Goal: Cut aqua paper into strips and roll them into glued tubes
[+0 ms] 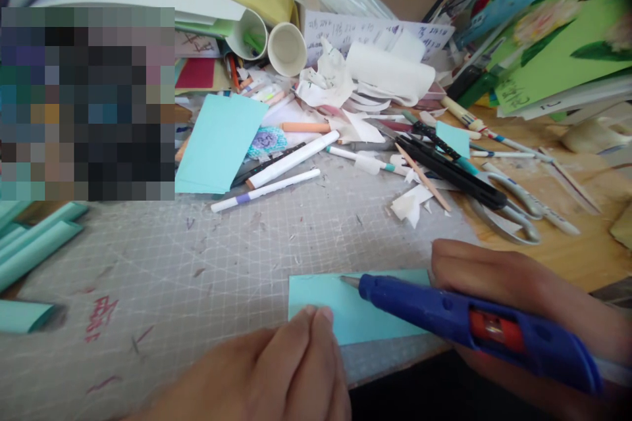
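Observation:
A turquoise paper rectangle [316, 289] lies flat on the grey cutting mat [197, 276], near its front edge. The bunched fingers of my left hand [291, 368] press on the paper's near edge. My right hand [498, 283] is closed around a thick blue pen-shaped tool [419, 306] with a red part in a window on its side. The tool's pointed metal tip is at the paper's far edge, left of its middle. Part of the paper's right end is hidden behind the tool and my right hand.
Rolled turquoise tubes [39, 253] lie at the left. Behind are stacked turquoise sheets [222, 141], a white marker [293, 158] and paper cups [287, 49]. Scissors [513, 210], a black-handled cutter [449, 171] and paper scraps [412, 204] lie at the right.

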`<state>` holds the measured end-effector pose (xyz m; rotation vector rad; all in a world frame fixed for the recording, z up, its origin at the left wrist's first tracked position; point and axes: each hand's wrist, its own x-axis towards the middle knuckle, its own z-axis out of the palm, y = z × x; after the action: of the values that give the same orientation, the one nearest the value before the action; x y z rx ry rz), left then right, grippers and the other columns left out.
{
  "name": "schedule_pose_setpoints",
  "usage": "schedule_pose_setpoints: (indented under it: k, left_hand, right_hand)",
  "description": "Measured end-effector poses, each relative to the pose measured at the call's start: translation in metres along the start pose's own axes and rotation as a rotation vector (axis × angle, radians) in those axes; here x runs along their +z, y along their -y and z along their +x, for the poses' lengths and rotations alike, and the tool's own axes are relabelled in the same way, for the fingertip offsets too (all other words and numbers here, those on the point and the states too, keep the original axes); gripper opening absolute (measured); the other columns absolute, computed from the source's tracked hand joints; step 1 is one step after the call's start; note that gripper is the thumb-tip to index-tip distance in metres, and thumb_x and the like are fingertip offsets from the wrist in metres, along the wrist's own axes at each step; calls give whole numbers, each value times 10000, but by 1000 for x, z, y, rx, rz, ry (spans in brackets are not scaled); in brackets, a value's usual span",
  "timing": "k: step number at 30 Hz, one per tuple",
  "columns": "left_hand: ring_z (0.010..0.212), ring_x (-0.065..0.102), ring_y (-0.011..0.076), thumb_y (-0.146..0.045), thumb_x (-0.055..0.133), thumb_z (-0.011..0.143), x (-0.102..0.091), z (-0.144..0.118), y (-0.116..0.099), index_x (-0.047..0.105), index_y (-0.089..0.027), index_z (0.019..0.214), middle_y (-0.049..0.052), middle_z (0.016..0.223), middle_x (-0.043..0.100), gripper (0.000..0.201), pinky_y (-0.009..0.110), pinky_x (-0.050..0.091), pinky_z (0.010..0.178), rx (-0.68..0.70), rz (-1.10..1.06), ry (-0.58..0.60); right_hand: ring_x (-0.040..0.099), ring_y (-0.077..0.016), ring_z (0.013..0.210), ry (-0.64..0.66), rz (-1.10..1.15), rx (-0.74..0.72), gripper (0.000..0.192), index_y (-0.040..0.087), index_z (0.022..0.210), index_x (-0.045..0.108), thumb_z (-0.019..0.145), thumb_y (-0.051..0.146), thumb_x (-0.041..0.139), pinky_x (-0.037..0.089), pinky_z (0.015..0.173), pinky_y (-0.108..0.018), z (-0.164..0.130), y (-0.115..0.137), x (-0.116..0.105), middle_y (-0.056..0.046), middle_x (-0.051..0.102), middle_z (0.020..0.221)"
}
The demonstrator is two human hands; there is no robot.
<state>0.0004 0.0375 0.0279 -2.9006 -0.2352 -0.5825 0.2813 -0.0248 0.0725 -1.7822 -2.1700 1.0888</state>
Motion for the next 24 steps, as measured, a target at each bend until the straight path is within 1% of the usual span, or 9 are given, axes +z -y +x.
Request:
schedule_pose_setpoints:
  k: [1, 3, 6, 10, 13, 16, 17, 20, 24]
  left_hand:
    - [868, 595, 160, -193, 551, 873, 1, -1, 0, 632, -240, 985, -35, 982, 709, 146, 257, 482, 639, -6, -6, -9]
    - [882, 593, 167, -197, 525, 886, 4, -3, -1, 627, -230, 989, -21, 1003, 703, 149, 270, 479, 642, -10, -12, -38]
    - [932, 583, 179, -190, 541, 881, 7, -7, -2, 626, -224, 1014, -11, 1025, 695, 161, 287, 481, 693, 10, 9, -45]
    - [964, 565, 179, -179, 532, 880, 5, -7, -1, 627, -229, 1042, -13, 1032, 690, 195, 287, 470, 734, 10, 13, -31]
    - [962, 558, 172, -181, 471, 921, 2, -5, 1, 624, -239, 1043, -22, 1034, 689, 203, 279, 461, 752, 25, 11, -5]
    - [953, 561, 172, -164, 433, 928, 2, -3, 3, 627, -243, 1025, -20, 1027, 692, 230, 279, 462, 758, 26, 14, -2]
    - [954, 565, 174, -158, 439, 917, 3, -4, 2, 630, -243, 1024, -16, 1029, 694, 235, 282, 465, 756, 25, 13, -2]
    - [973, 574, 186, -193, 484, 897, 8, -8, 0, 647, -239, 1021, 2, 1042, 699, 209, 297, 471, 748, 1, -1, -33]
    - [1006, 570, 192, -239, 505, 903, 14, -16, -6, 653, -258, 1034, 1, 1077, 692, 198, 308, 469, 768, -31, -24, -60]
  right_hand:
    - [448, -121, 569, -12, 20, -12, 164, 244, 707, 483, 819, 255, 603, 322, 517, -272, 3, 13, -7, 42, 529, 694]
    - [443, -120, 562, -11, 41, -33, 169, 242, 699, 475, 840, 265, 565, 307, 501, -276, 7, 24, -15, 40, 525, 692]
    - [467, -126, 574, -3, -3, -40, 136, 241, 708, 478, 820, 242, 554, 316, 499, -280, 7, 15, -14, 28, 535, 708]
    - [481, -126, 571, 8, -46, -56, 120, 244, 714, 466, 788, 241, 560, 321, 484, -281, 1, 3, -10, 23, 536, 720]
    - [475, -131, 583, 19, -81, 0, 153, 246, 713, 447, 833, 286, 532, 327, 500, -287, -2, 1, -11, 22, 533, 721]
    - [481, -124, 578, 50, -88, -40, 154, 248, 723, 451, 841, 278, 544, 328, 490, -279, -2, -2, -13, 25, 531, 724]
    - [487, -123, 581, 55, -80, -56, 143, 248, 728, 457, 837, 268, 547, 332, 489, -276, -2, -3, -14, 25, 531, 729]
    - [496, -129, 599, 54, -74, -41, 125, 249, 738, 458, 832, 258, 540, 345, 507, -281, -4, -4, -15, 23, 528, 741]
    - [486, -126, 596, 42, -120, -6, 170, 246, 710, 433, 819, 182, 547, 347, 518, -279, -9, -3, -17, 30, 509, 715]
